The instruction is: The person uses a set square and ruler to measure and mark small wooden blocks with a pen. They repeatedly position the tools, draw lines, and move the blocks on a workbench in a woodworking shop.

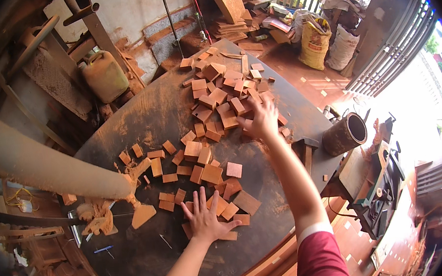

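Many reddish-brown wooden blocks (192, 152) lie in loose heaps over a dark, dusty table (260, 174). My left hand (206, 221) rests palm down with fingers spread over the near group, touching several blocks there. A flat square block (247, 202) lies just right of its fingers. Farther out, my right hand (263, 119) reaches to the right side of the far heap (228, 117). Its thumb stands apart from its fingers, which are at the blocks; no block shows in its grasp. What lies under both palms is hidden.
A thick dust-coated machine arm (57, 165) slants in from the left over the table. A rusty metal cylinder (339, 137) stands at the right edge. Near the front left lie a blue pen (103, 249) and a thin pointed tool (165, 241). Full sacks (314, 43) stand beyond the table.
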Motion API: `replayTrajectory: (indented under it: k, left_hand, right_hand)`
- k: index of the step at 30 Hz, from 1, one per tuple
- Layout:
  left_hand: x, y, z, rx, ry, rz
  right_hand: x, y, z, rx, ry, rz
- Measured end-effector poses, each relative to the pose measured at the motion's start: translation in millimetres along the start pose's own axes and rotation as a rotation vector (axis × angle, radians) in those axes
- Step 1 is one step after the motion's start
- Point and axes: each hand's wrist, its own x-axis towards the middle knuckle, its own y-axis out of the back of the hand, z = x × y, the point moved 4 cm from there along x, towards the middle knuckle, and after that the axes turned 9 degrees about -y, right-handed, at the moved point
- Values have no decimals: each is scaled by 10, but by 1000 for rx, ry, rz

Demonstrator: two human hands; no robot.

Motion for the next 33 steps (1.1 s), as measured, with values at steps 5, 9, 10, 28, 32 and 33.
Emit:
replayTrajectory:
  k: [5,9,10,28,32,33]
  left_hand:
    - [57,57,24,109,-21,-183]
    - [56,24,-1,53,-2,-183]
    - [62,18,4,31,2,-181]
    - [8,48,-11,21,-79,-65]
    - [-132,42,-24,3,-95,-18]
    - [-177,58,-25,0,-98,-9]
  right_hand:
    - [983,-169,258,-142,-252,-305]
    - [1079,-417,63,-241,-197,-348]
    - [1066,-436,7,-195,-173,-273]
    - [324,-417,-139,-214,36,-364]
    - [-47,-387,-247,-219,117,-366]
    - [-162,-388,-312,-216,140,-357]
